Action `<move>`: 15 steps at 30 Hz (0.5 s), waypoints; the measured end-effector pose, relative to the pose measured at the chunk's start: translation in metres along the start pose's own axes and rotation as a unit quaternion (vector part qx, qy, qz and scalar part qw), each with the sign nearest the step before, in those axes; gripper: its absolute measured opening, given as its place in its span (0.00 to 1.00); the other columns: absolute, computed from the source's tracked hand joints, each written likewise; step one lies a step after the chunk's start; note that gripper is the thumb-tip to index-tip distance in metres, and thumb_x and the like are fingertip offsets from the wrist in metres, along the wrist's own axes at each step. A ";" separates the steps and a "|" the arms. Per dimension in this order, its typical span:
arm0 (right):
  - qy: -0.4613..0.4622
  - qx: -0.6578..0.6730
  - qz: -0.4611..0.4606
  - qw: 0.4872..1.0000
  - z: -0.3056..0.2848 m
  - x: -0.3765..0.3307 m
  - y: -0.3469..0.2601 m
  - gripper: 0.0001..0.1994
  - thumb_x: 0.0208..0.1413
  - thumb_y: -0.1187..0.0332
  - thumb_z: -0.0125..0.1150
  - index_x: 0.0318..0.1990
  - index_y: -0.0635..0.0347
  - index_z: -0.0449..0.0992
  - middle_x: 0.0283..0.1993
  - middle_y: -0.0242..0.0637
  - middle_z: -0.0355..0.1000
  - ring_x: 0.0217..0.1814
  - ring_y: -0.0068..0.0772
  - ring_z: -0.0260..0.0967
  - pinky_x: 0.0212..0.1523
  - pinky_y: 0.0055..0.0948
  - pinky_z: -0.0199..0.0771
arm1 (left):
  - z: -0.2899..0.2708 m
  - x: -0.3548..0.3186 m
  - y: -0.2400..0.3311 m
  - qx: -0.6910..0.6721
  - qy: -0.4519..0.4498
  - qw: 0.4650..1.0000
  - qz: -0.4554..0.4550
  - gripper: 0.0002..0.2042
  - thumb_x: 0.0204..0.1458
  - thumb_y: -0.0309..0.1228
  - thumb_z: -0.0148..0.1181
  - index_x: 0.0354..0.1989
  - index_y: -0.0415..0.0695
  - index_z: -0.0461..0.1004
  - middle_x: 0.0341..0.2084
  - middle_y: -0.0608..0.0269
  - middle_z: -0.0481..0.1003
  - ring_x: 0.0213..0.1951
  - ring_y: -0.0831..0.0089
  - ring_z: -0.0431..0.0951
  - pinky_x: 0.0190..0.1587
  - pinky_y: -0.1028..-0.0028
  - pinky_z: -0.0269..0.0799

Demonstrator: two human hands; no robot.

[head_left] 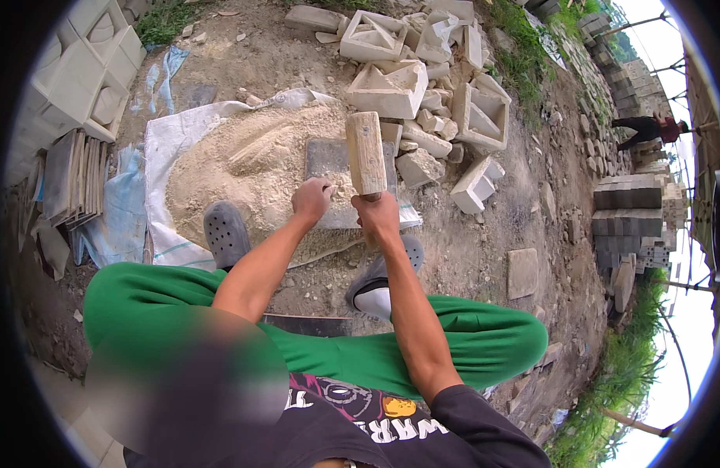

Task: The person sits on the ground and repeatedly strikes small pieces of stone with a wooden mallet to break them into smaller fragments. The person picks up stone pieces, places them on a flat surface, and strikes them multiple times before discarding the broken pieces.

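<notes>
My right hand (377, 215) is wrapped round the handle of a wooden mallet (365, 150), whose pale block head stands up above the fist. To its left my left hand (312, 200) is closed, fingers curled inward, over the near part of a dark flat slab (322, 153). What the left fingers hold, if anything, is too small to make out. Pale crumbs lie on the slab beside that hand. Around the slab's left side spreads a heap of beige crushed rubble (219, 168), lying on a white woven sack (159, 140).
Broken pale hollow blocks (387, 87) pile up beyond the mallet. Whole blocks (102, 66) and thin boards (78, 178) stack at the left. My clogs (226, 232) flank the work. At far right stand grey blocks (627, 209) and another person (649, 131).
</notes>
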State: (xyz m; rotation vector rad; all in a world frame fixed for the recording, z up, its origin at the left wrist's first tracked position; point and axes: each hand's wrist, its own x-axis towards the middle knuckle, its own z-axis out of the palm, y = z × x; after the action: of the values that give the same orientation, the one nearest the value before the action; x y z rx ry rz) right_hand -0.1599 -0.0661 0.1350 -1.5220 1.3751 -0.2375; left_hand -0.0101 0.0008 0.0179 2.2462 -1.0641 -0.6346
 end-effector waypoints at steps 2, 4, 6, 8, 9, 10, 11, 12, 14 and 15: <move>0.040 -0.055 -0.041 0.997 0.009 0.002 -0.001 0.14 0.46 0.63 0.66 0.31 0.67 0.78 0.24 0.48 0.77 0.26 0.44 0.78 0.30 0.39 0.74 | 0.000 -0.001 -0.003 -0.013 0.006 1.000 -0.007 0.09 0.56 0.39 0.61 0.38 0.51 0.83 0.37 0.56 0.80 0.42 0.54 0.80 0.44 0.57 0.75; 0.039 -0.086 -0.058 0.994 0.018 0.021 0.056 0.16 0.45 0.60 0.65 0.33 0.67 0.80 0.29 0.52 0.79 0.32 0.50 0.79 0.33 0.41 0.76 | -0.003 0.001 0.016 0.014 -0.013 1.000 0.015 0.09 0.56 0.39 0.60 0.38 0.50 0.83 0.37 0.57 0.80 0.42 0.54 0.80 0.44 0.57 0.75; -0.019 -0.157 0.006 0.987 0.026 0.019 0.074 0.18 0.44 0.58 0.65 0.34 0.67 0.81 0.31 0.54 0.79 0.35 0.53 0.80 0.36 0.42 0.77 | -0.003 0.002 0.014 0.031 -0.009 0.999 0.024 0.09 0.56 0.38 0.60 0.37 0.50 0.82 0.36 0.57 0.80 0.42 0.55 0.80 0.43 0.58 0.76; -0.038 -0.164 0.060 0.984 0.028 0.014 0.070 0.20 0.42 0.56 0.65 0.34 0.68 0.82 0.31 0.55 0.79 0.36 0.53 0.81 0.37 0.41 0.78 | 0.000 0.004 0.001 0.039 0.010 0.999 0.030 0.09 0.56 0.38 0.60 0.38 0.50 0.82 0.36 0.57 0.79 0.42 0.55 0.80 0.43 0.58 0.76; -0.056 -0.168 0.071 0.982 0.022 0.015 0.053 0.20 0.43 0.56 0.65 0.33 0.68 0.82 0.30 0.55 0.79 0.35 0.52 0.81 0.37 0.41 0.79 | -0.002 0.005 -0.001 0.044 -0.002 0.999 0.023 0.09 0.55 0.38 0.61 0.40 0.50 0.82 0.36 0.57 0.79 0.43 0.55 0.79 0.44 0.57 0.76; -0.074 -0.170 0.086 0.979 0.017 0.012 0.045 0.20 0.43 0.56 0.65 0.33 0.69 0.82 0.29 0.54 0.79 0.34 0.51 0.81 0.36 0.41 0.79 | 0.000 0.004 -0.003 0.042 -0.001 0.999 0.026 0.09 0.55 0.38 0.61 0.39 0.50 0.82 0.36 0.57 0.79 0.43 0.55 0.80 0.44 0.57 0.76; -0.069 -0.161 0.083 0.981 0.014 0.017 0.048 0.19 0.43 0.56 0.65 0.32 0.68 0.82 0.28 0.52 0.79 0.32 0.49 0.81 0.35 0.40 0.78 | 0.001 0.005 -0.004 0.040 0.000 0.999 0.030 0.08 0.55 0.37 0.61 0.38 0.50 0.82 0.37 0.57 0.80 0.43 0.55 0.80 0.44 0.57 0.76; -0.062 -0.150 0.081 0.983 0.010 0.023 0.047 0.19 0.43 0.57 0.65 0.31 0.67 0.82 0.27 0.51 0.79 0.31 0.47 0.81 0.34 0.40 0.78 | -0.001 0.007 0.000 0.039 0.000 0.999 0.035 0.08 0.54 0.37 0.62 0.38 0.50 0.82 0.37 0.57 0.80 0.43 0.55 0.80 0.44 0.57 0.76; -0.037 -0.096 0.058 0.993 0.003 0.027 0.047 0.16 0.44 0.59 0.66 0.29 0.66 0.82 0.24 0.46 0.78 0.26 0.40 0.79 0.30 0.37 0.78 | -0.004 0.009 0.008 0.038 -0.007 0.999 0.029 0.08 0.55 0.37 0.61 0.37 0.50 0.83 0.37 0.57 0.80 0.42 0.55 0.80 0.44 0.57 0.76; -0.034 -0.057 0.041 0.997 0.005 0.012 0.025 0.14 0.45 0.60 0.67 0.28 0.66 0.81 0.23 0.43 0.77 0.24 0.35 0.78 0.28 0.35 0.77 | -0.005 0.003 0.001 0.040 -0.011 0.999 0.009 0.08 0.55 0.37 0.61 0.36 0.50 0.83 0.37 0.56 0.80 0.41 0.54 0.80 0.44 0.57 0.76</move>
State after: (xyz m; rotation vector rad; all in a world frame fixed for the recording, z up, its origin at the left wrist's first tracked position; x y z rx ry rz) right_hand -0.1681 -0.0691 0.1081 -1.5497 1.4136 -0.0573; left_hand -0.0055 -0.0005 0.0219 2.2999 -1.1373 -0.6206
